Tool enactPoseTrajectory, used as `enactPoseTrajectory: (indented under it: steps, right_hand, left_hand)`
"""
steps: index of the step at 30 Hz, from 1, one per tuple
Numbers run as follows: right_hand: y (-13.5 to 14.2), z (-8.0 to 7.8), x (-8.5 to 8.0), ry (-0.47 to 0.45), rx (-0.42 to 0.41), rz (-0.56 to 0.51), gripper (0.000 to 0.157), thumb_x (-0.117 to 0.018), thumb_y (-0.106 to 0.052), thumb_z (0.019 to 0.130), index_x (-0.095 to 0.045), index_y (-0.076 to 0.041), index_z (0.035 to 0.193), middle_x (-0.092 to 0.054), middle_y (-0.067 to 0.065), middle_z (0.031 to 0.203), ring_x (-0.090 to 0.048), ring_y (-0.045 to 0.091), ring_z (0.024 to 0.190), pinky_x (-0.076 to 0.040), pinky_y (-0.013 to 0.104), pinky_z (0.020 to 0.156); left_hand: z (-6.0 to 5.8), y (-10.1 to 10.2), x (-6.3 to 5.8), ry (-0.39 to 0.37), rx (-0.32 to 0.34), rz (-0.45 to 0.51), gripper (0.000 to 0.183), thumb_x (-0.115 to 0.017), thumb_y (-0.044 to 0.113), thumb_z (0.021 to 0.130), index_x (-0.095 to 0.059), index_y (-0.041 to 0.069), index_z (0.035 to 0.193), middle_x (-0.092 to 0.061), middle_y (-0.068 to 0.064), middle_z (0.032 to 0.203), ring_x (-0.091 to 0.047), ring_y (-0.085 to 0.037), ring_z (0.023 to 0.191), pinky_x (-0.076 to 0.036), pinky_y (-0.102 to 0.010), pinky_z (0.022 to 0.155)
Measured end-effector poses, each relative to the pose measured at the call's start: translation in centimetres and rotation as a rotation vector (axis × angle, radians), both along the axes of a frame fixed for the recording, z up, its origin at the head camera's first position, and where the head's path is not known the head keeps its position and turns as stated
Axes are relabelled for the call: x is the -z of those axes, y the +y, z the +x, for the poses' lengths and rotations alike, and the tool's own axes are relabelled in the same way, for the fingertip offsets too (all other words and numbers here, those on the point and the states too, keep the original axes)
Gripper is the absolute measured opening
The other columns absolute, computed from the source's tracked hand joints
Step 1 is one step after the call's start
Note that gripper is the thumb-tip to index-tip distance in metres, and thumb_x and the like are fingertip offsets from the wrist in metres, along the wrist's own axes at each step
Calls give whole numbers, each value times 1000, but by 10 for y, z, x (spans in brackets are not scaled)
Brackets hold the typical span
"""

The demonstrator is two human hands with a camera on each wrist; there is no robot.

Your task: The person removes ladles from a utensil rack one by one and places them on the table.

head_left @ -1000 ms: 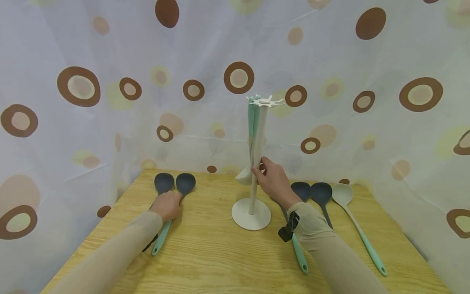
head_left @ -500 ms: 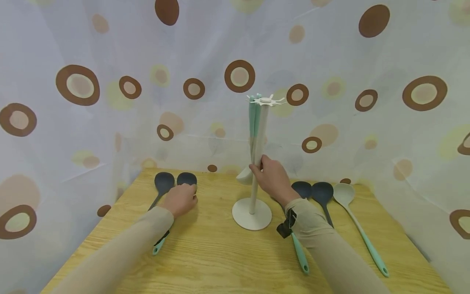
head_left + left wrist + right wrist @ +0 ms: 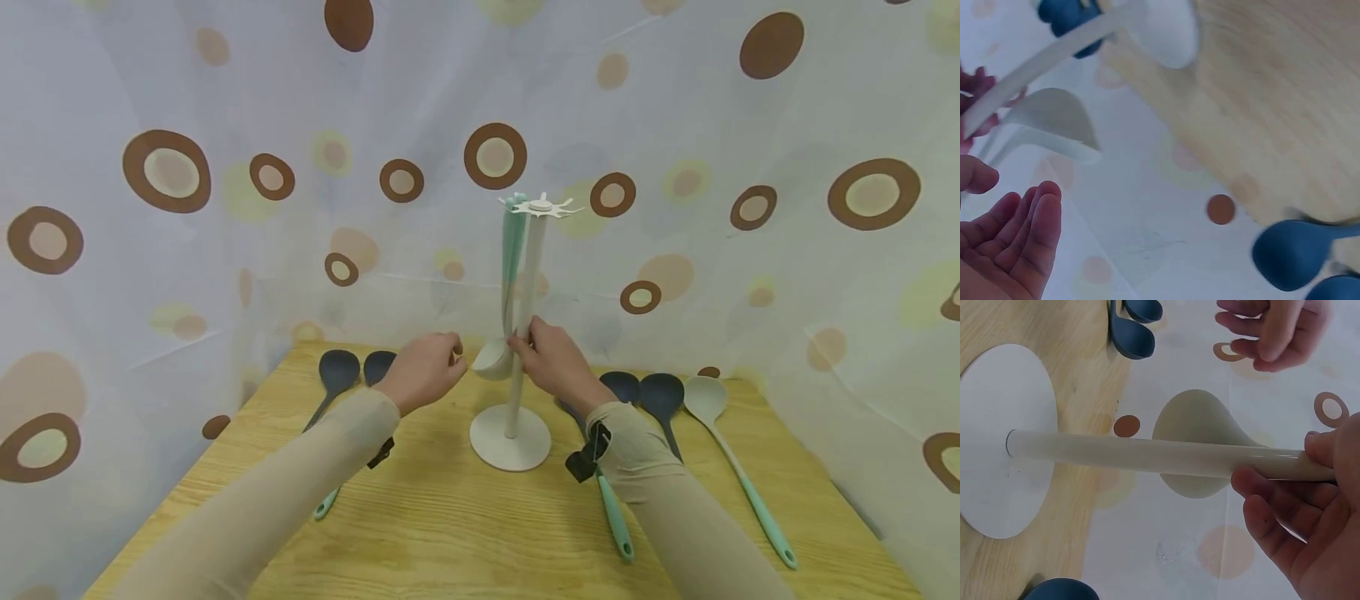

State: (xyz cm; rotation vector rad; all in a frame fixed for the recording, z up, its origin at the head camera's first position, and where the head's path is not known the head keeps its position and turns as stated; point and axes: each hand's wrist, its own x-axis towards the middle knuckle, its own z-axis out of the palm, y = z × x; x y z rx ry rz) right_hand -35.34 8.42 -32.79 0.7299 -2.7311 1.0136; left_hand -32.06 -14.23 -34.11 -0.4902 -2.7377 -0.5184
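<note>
A white utensil stand (image 3: 510, 450) rises from a round base to a top ring of hooks. My right hand (image 3: 558, 362) grips its pole (image 3: 1116, 453) partway up. From the hooks' left side hang white ladles with mint-green handles (image 3: 512, 258); a white ladle bowl (image 3: 492, 360) is beside the pole. My left hand (image 3: 423, 371) is just left of that bowl, raised over the table, fingers loosely bent and holding nothing. In the left wrist view, two hanging ladles (image 3: 1054, 119) show beyond its fingertips.
Two dark-headed utensils (image 3: 339, 371) lie on the wooden table (image 3: 435, 517) at the left, partly behind my left arm. At the right lie two more dark ones (image 3: 662, 396) and a white one (image 3: 705, 398). A patterned curtain (image 3: 420, 83) closes the back.
My left hand has left the dark utensils at the left, risen and moved right to beside the hanging ladles. My right hand stays on the pole. The ladle bowl has shifted slightly left.
</note>
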Motion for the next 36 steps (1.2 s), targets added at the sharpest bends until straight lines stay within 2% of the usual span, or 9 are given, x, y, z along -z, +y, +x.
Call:
enactPoseTrajectory:
  steps: [5, 9, 15, 17, 19, 22, 25, 28, 36]
  right_hand:
    - [0, 0, -1, -40, -91, -14, 27, -46, -30, 108, -55, -8, 122, -68, 13, 102, -65, 23, 82, -52, 36, 70]
    - [-1, -2, -2, -82, -161, -35, 22, -44, -28, 109, -55, -10, 116, -66, 11, 99, -62, 28, 80, -49, 36, 68]
    - [-4, -5, -1, -127, -232, -83, 23, -42, -25, 110, -56, -8, 112, -64, 12, 99, -58, 32, 79, -47, 37, 67]
    - [-5, -4, 1, -96, -214, -105, 23, -43, -26, 109, -57, -8, 111, -66, 12, 98, -58, 29, 75, -48, 36, 65]
    - [-7, -3, 5, -17, -169, -98, 24, -47, -27, 108, -59, -7, 112, -68, 10, 95, -58, 23, 70, -49, 34, 62]
    - [-10, 2, 9, 112, -58, -57, 27, -56, -33, 104, -62, -8, 107, -67, 7, 84, -56, 17, 61, -47, 31, 55]
    - [-12, 6, 10, 179, 36, 8, 30, -60, -38, 101, -62, -8, 98, -62, 4, 73, -54, 15, 55, -44, 29, 50]
    - [-14, 10, 7, 142, 59, 40, 30, -57, -37, 103, -59, -8, 92, -60, 5, 70, -55, 17, 55, -44, 30, 49]
    - [-10, 7, -7, -6, 45, 58, 27, -50, -27, 107, -56, -4, 96, -57, 10, 76, -53, 20, 60, -43, 30, 54]
  left_hand:
    - [-4, 17, -21, 13, -6, 100, 30, -52, 27, 101, -65, 6, 118, -71, -8, 106, -68, -24, 93, -56, -40, 82]
    - [-9, 25, -30, 35, -21, 138, 35, -52, 29, 103, -62, 5, 125, -71, -11, 112, -68, -27, 101, -55, -42, 88]
    - [-12, 31, -37, 59, -22, 209, 27, -52, 27, 103, -64, 7, 118, -71, -9, 108, -67, -25, 97, -56, -41, 83]
    - [-11, 33, -39, 67, -15, 225, 23, -53, 26, 103, -64, 8, 113, -71, -9, 106, -67, -24, 94, -56, -41, 81]
    - [-11, 33, -40, 76, -8, 228, 21, -53, 24, 103, -65, 9, 109, -71, -8, 104, -67, -23, 92, -56, -40, 79]
    - [-11, 35, -40, 86, 3, 220, 20, -53, 22, 103, -65, 8, 108, -72, -8, 102, -67, -22, 90, -56, -39, 79]
    - [-11, 36, -41, 99, 15, 216, 20, -52, 22, 103, -66, 8, 107, -72, -6, 99, -65, -21, 85, -54, -37, 77]
    - [-12, 37, -41, 118, 26, 219, 19, -52, 21, 103, -66, 8, 104, -72, -5, 96, -62, -20, 80, -52, -36, 73]
    - [-13, 39, -41, 138, 38, 233, 17, -55, 22, 104, -66, 9, 101, -72, -4, 94, -61, -18, 77, -51, -34, 72]
